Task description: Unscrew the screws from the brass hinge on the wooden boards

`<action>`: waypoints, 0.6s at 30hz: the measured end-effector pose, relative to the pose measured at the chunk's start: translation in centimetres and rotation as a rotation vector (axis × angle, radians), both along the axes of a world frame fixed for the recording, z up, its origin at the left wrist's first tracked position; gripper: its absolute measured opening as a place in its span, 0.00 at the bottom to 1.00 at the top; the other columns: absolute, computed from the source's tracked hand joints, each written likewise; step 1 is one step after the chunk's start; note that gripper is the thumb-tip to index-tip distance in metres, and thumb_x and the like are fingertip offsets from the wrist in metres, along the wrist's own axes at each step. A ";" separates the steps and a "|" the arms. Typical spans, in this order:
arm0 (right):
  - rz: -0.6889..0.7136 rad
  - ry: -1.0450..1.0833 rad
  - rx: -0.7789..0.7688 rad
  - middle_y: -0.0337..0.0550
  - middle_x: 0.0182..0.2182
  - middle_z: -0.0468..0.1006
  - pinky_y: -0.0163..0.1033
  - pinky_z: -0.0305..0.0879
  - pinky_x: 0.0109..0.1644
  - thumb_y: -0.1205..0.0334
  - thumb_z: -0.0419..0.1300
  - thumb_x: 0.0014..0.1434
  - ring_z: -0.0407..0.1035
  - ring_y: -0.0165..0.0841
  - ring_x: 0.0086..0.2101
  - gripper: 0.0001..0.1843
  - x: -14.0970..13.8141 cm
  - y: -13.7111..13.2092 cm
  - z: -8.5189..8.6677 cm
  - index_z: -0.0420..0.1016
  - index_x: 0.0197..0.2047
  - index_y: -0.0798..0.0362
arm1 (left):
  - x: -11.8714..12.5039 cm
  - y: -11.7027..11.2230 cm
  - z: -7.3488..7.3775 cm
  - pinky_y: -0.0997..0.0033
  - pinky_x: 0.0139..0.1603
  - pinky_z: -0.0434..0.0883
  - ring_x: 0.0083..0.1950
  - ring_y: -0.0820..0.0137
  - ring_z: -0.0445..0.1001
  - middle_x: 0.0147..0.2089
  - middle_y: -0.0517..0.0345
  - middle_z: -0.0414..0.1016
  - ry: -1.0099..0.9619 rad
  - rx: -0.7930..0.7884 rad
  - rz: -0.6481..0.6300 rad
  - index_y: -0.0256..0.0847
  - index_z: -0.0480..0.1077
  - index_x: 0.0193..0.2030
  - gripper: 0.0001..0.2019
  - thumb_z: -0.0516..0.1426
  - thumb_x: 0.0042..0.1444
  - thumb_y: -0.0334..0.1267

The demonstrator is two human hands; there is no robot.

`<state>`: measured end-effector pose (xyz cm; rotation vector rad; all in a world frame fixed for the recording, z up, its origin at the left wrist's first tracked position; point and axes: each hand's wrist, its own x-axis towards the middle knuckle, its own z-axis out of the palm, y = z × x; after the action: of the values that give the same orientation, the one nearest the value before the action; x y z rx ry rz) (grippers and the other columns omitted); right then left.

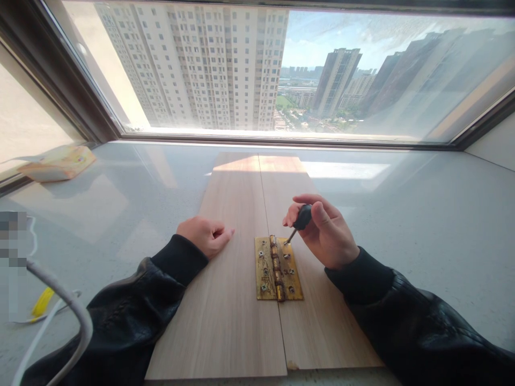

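A brass hinge [277, 271] lies across the seam between two pale wooden boards, with several screws in its leaves. In my right hand [328, 233] is a short screwdriver [302, 216] with a black handle. Its shaft slants down to the upper screw on the hinge's right leaf, and the tip appears to touch there. My left hand [205, 236] rests curled on the left board [217, 332], a little left of the hinge. Its fingers are folded in, and I cannot make out anything in them. The right board [333, 332] lies partly under my right forearm.
The boards lie on a pale speckled sill [434, 230] before a large window [225, 69]. A soft packet [60, 163] sits at the far left. White cables [80, 316] and a yellow item [42, 302] are at the near left.
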<state>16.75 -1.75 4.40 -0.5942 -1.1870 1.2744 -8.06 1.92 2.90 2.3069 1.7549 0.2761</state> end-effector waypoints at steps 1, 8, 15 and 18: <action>0.009 0.002 -0.006 0.37 0.27 0.74 0.41 0.65 0.40 0.49 0.59 0.62 0.69 0.30 0.31 0.13 -0.1 0.0 0.0 0.78 0.44 0.45 | 0.0 0.0 0.0 0.67 0.30 0.51 0.25 0.71 0.55 0.19 0.61 0.57 -0.001 0.000 -0.001 0.41 0.56 0.18 0.23 0.47 0.54 0.57; 0.089 0.039 -0.079 0.34 0.19 0.62 0.41 0.63 0.32 0.44 0.52 0.65 0.59 0.29 0.23 0.20 -1.0 -0.7 0.7 0.77 0.34 0.47 | -0.1 -0.1 0.2 0.67 0.30 0.50 0.24 0.72 0.54 0.19 0.61 0.55 -0.008 0.004 -0.007 0.41 0.54 0.18 0.24 0.47 0.55 0.57; 0.084 -0.045 -0.028 0.41 0.28 0.69 0.43 0.61 0.36 0.51 0.62 0.55 0.65 0.33 0.30 0.13 -0.5 -0.8 0.7 0.81 0.31 0.51 | 0.0 -0.1 0.3 0.67 0.30 0.50 0.24 0.71 0.55 0.19 0.61 0.56 -0.003 -0.005 0.001 0.41 0.55 0.18 0.24 0.47 0.55 0.57; 0.038 -0.075 -0.008 0.41 0.32 0.72 0.42 0.62 0.40 0.54 0.66 0.53 0.67 0.33 0.34 0.10 -0.4 -0.8 0.5 0.82 0.36 0.49 | 0.1 -0.1 0.4 0.67 0.30 0.50 0.24 0.71 0.55 0.19 0.61 0.56 -0.004 -0.011 -0.001 0.41 0.56 0.18 0.24 0.47 0.55 0.57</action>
<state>16.38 -2.54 4.94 -0.6329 -1.2606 1.2989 -7.99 1.81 3.27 2.2977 1.7495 0.2705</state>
